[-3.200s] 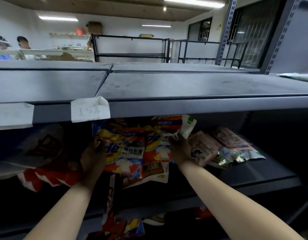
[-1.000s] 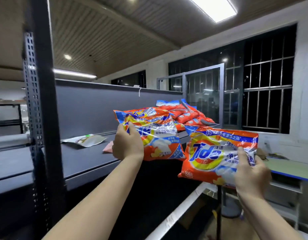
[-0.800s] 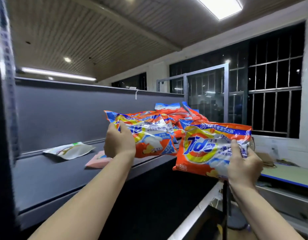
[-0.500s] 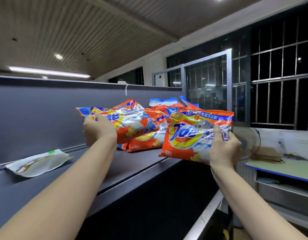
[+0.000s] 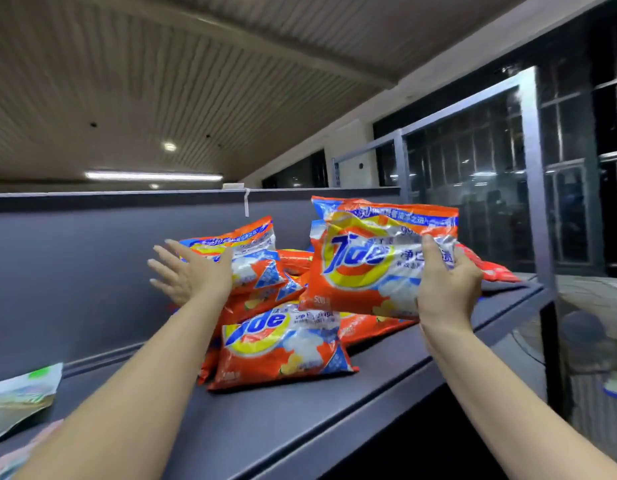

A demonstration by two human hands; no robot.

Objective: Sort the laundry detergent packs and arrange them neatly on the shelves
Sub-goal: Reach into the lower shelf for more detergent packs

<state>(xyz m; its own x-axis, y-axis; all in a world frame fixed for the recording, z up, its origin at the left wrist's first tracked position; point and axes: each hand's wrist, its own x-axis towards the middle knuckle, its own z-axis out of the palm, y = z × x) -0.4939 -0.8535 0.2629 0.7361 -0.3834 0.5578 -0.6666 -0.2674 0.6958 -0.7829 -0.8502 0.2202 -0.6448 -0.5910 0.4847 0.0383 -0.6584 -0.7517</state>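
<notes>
Several orange detergent packs lie heaped on the dark grey top shelf (image 5: 300,420). My right hand (image 5: 449,289) grips one orange pack (image 5: 372,261) by its right side and holds it upright above the heap. My left hand (image 5: 192,275) is spread with straight fingers, its thumb against a tilted pack (image 5: 251,251) at the heap's left. Another pack (image 5: 282,344) lies flat at the front of the heap, face up. More red-orange packs (image 5: 490,268) show behind the held one at the right.
A pale green-and-white pouch (image 5: 19,396) lies at the shelf's left end, with a pink item (image 5: 12,455) in front of it. A grey back panel (image 5: 75,271) runs behind the shelf. A metal upright (image 5: 539,202) stands at the right end, before barred windows.
My left hand has let go of its pack, which now rests on the heap, and its fingers have spread. My right hand has carried its pack up over the heap.
</notes>
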